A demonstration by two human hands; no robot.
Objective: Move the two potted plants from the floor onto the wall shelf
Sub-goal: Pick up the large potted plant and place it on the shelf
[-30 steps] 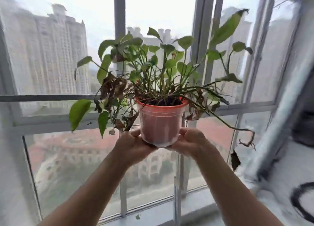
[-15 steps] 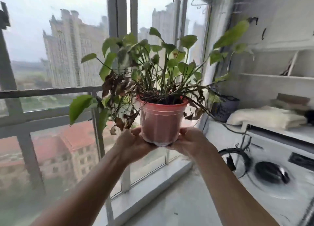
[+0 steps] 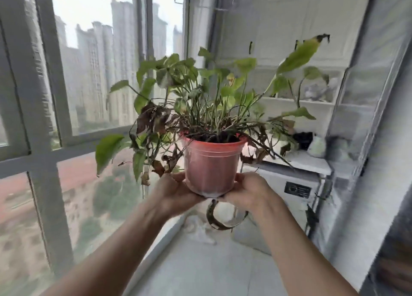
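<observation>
You hold the potted plant [image 3: 211,164] up at chest height in front of the window [image 3: 89,95], your left hand [image 3: 176,193] and right hand [image 3: 249,191] cupped against the base of its upright, reddish plastic pot. Long green leaves spread wide above it, while brown, shrivelled ones droop over the rim, and the white wall shelf [image 3: 312,103] stands behind it.

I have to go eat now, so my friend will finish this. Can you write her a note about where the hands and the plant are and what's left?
Left hand: cupped under the left side of the pot's base.
Right hand: cupped under the right side.
Orange pot: held upright in the air, in front of the window, plant trailing over its rim.
Wall shelf: behind the plant, to the right; the pot is not on it yet.
Left: set this pot on the shelf, then fetch the second plant, which is out of view.
</observation>
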